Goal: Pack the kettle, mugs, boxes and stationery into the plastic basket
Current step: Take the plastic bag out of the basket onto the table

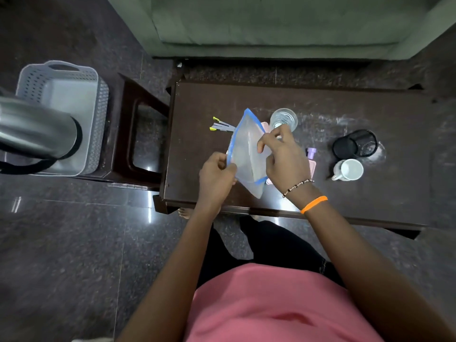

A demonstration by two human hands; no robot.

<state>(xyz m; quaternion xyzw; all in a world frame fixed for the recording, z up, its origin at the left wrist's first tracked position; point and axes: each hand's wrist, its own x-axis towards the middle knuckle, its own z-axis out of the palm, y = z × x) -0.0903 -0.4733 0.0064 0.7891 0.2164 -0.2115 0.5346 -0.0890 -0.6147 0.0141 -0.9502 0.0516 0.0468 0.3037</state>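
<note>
While both hands work above the middle of the dark table (370,193), they hold a clear plastic pouch (246,154) with a blue edge between them, lifted and tilted. The left hand (217,174) pinches the pouch's near left edge with curled fingers; the right hand (283,154) grips its right side, thumb and fingers closed on the plastic. An orange band (313,204) and a beaded bracelet (297,186) sit on the right wrist.

Under the pouch lies a pink box (313,167), mostly hidden, with a small purple piece (311,152) just beside it. Several pens (222,127) with yellow tips lie on the table past the pouch's far left corner. A clear glass (283,118) stands just beyond the right hand. Toward the right end of the table a black mesh holder (355,145) lies tilted on its side, and a white mug (349,169) stands upright just near it, on the near side.

Left of the table, a dark stool (138,134) carries the grey plastic basket (98,107), its perforated walls showing. A steel kettle (37,129) with a black handle fills the left edge of view, in front of the basket; whether it rests inside I cannot tell. A green sofa (271,25) stands beyond the table's far edge.
</note>
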